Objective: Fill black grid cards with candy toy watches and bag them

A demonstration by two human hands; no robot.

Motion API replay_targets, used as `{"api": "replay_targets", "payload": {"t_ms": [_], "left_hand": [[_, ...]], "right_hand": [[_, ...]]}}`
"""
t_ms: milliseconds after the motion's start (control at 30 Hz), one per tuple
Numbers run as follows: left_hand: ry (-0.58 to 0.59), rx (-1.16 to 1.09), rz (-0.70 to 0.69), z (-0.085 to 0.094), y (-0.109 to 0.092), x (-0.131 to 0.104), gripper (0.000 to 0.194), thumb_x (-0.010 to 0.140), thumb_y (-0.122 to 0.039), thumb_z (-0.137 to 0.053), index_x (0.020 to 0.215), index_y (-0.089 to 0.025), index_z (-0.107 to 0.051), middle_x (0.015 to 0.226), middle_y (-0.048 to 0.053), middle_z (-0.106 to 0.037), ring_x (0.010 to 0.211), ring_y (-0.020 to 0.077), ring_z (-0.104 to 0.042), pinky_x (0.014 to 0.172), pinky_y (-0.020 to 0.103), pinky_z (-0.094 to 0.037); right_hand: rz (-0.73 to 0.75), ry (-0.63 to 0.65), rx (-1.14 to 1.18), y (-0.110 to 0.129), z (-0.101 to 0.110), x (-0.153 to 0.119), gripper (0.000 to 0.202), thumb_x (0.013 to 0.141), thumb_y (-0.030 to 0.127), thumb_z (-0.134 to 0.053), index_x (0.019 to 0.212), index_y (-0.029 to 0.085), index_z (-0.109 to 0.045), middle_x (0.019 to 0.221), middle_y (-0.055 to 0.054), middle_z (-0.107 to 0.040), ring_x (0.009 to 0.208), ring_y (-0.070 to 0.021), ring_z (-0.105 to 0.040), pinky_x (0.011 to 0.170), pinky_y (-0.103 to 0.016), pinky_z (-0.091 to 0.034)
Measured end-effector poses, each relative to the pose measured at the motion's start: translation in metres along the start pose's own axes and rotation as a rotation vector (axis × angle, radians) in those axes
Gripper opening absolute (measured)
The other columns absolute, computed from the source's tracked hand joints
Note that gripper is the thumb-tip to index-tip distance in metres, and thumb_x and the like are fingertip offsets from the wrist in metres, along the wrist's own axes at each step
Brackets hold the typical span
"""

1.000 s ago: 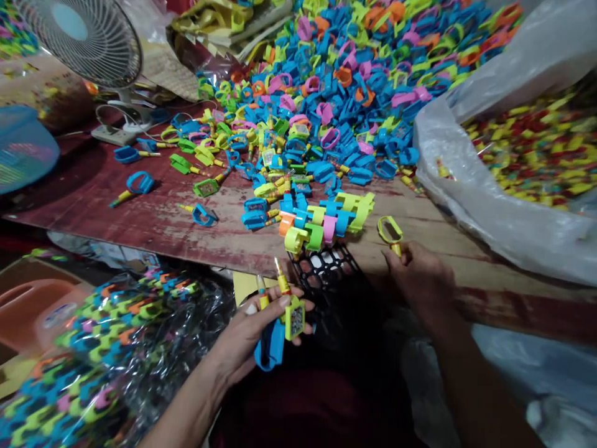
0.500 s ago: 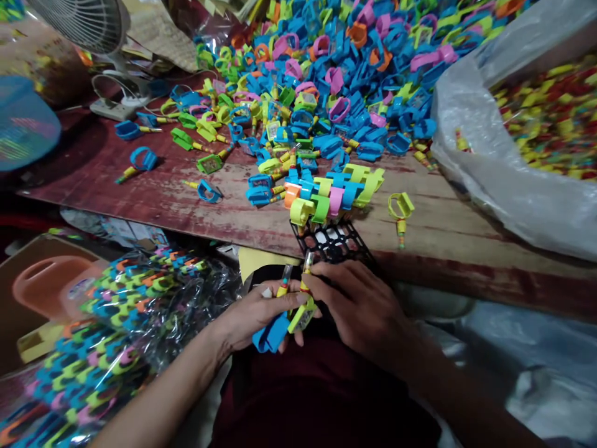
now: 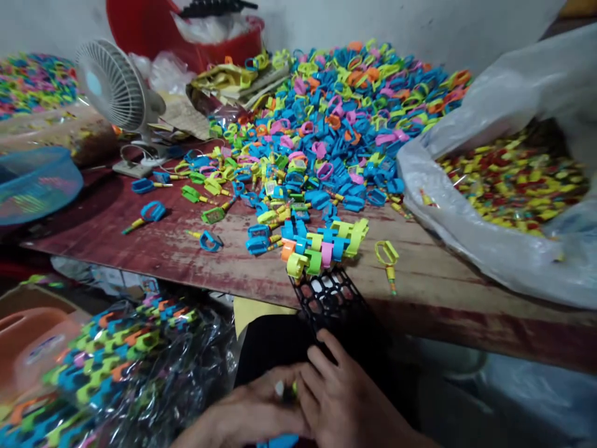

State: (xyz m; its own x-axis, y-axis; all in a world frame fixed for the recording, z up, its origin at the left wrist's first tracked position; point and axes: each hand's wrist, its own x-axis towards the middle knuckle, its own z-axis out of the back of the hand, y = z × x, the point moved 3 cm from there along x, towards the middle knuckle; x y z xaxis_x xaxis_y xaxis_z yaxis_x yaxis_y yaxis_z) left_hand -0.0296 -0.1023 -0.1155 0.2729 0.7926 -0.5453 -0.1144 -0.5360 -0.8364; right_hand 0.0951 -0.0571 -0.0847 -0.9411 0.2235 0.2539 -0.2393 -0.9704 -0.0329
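Low at the bottom edge, my two hands meet above my lap. My left hand is closed, with part of a blue toy watch showing beneath it and a white band round one finger. My right hand lies over the left fingers, its own fingers bent; what they grip is hidden. A small yellow bit peeks out between the hands. Just beyond, a black plastic grid rack overhangs the table edge, with rows of colourful toy watches at its far end.
A large heap of toy watches covers the back of the table. To the right stands a clear plastic bag of small yellow and red pieces. A fan and a blue basket are left; bagged watches lie below.
The view has tilted up, so the wall shows and my hands sit lower. My right hand has closed in over my left, covering the yellow-green watch and both tubes seen before.
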Motion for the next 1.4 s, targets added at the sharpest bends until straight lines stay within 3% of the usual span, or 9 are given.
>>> {"api": "replay_targets", "payload": {"t_ms": [133, 300, 433, 567, 667, 800, 967, 1167, 1400], "left_hand": [[-0.207, 0.574, -0.074, -0.001, -0.007, 0.003, 0.069, 0.064, -0.038, -0.074, 0.128, -0.016, -0.060, 0.140, 0.019, -0.054, 0.135, 0.0400, -0.042, 0.116, 0.056, -0.027], [-0.394, 0.751, -0.068, 0.017, 0.000, -0.009, 0.089, 0.056, -0.066, -0.078, 0.126, -0.013, -0.061, 0.137, 0.024, -0.055, 0.132, 0.0450, -0.046, 0.107, 0.057, -0.040], [-0.292, 0.666, -0.141, 0.027, 0.000, -0.012, 0.073, 0.076, -0.061, -0.065, 0.131, -0.014, -0.057, 0.125, 0.020, -0.065, 0.115, 0.0358, -0.062, 0.097, 0.046, -0.050], [-0.207, 0.634, -0.177, 0.025, 0.000, -0.007, 0.064, 0.075, -0.050, -0.068, 0.125, -0.010, -0.060, 0.104, 0.016, -0.071, 0.092, 0.0304, -0.068, 0.082, 0.039, -0.053], [-0.104, 0.498, -0.295, 0.021, 0.003, -0.007, 0.038, 0.076, -0.031, -0.067, 0.112, -0.019, -0.066, 0.092, 0.004, -0.071, 0.078, 0.0196, -0.065, 0.074, 0.029, -0.050], [-0.128, 0.104, -0.399, 0.023, 0.010, -0.009, 0.042, 0.082, -0.031, -0.065, 0.122, -0.022, -0.058, 0.095, 0.002, -0.069, 0.086, 0.0175, -0.062, 0.079, 0.027, -0.047], [-0.147, -0.331, -0.518, 0.017, 0.007, -0.007, 0.047, 0.082, -0.051, -0.066, 0.117, -0.022, -0.054, 0.101, 0.005, -0.064, 0.090, 0.0201, -0.061, 0.080, 0.029, -0.048], [-0.101, -0.700, -0.418, 0.001, 0.023, 0.005, 0.070, 0.074, -0.063, -0.071, 0.128, -0.023, -0.053, 0.089, 0.003, -0.064, 0.078, 0.0164, -0.061, 0.068, 0.023, -0.047], [-0.066, -0.919, -0.257, -0.007, 0.031, 0.018, 0.031, 0.082, -0.045, -0.070, 0.093, -0.016, -0.067, 0.078, 0.004, -0.067, 0.071, 0.0156, -0.065, 0.074, 0.028, -0.051]], "right_hand": [[0.051, -0.003, -0.080, -0.005, 0.005, 0.003, 0.013, 0.084, 0.022, -0.056, 0.074, 0.017, -0.063, 0.077, -0.006, -0.063, 0.082, -0.0229, -0.050, 0.089, -0.043, -0.040], [-0.193, -0.109, -0.034, -0.021, 0.029, -0.003, 0.009, 0.075, 0.011, -0.062, 0.081, 0.017, -0.062, 0.086, -0.006, -0.066, 0.076, -0.0208, -0.053, 0.077, -0.036, -0.040], [-0.262, -0.019, -0.082, -0.026, 0.023, -0.010, 0.021, 0.072, -0.002, -0.057, 0.081, 0.017, -0.061, 0.085, -0.006, -0.067, 0.076, -0.0211, -0.058, 0.072, -0.034, -0.040], [-0.309, 0.217, -0.004, -0.021, 0.012, -0.028, 0.028, 0.075, -0.002, -0.053, 0.090, 0.018, -0.064, 0.092, -0.007, -0.070, 0.081, -0.0230, -0.064, 0.066, -0.034, -0.043], [-0.311, 0.402, 0.132, -0.012, 0.016, -0.034, 0.036, 0.076, -0.002, -0.051, 0.104, 0.018, -0.064, 0.100, -0.008, -0.071, 0.085, -0.0237, -0.066, 0.066, -0.033, -0.045], [-0.480, 0.623, 0.416, -0.011, 0.026, -0.018, 0.023, 0.086, 0.004, -0.048, 0.097, 0.019, -0.062, 0.091, -0.004, -0.069, 0.075, -0.0202, -0.066, 0.061, -0.030, -0.042], [-0.538, 0.481, 0.700, -0.014, 0.020, 0.000, 0.009, 0.085, 0.014, -0.058, 0.091, 0.020, -0.059, 0.089, -0.001, -0.068, 0.079, -0.0177, -0.063, 0.068, -0.027, -0.039], [-0.590, 0.473, 1.103, -0.021, 0.005, 0.001, 0.007, 0.082, 0.016, -0.057, 0.086, 0.021, -0.060, 0.074, 0.004, -0.063, 0.065, -0.0108, -0.054, 0.060, -0.021, -0.037], [-0.642, 0.184, 1.199, -0.017, 0.007, 0.006, 0.008, 0.087, 0.017, -0.055, 0.089, 0.020, -0.062, 0.083, 0.001, -0.068, 0.073, -0.0116, -0.061, 0.069, -0.021, -0.045]]}}
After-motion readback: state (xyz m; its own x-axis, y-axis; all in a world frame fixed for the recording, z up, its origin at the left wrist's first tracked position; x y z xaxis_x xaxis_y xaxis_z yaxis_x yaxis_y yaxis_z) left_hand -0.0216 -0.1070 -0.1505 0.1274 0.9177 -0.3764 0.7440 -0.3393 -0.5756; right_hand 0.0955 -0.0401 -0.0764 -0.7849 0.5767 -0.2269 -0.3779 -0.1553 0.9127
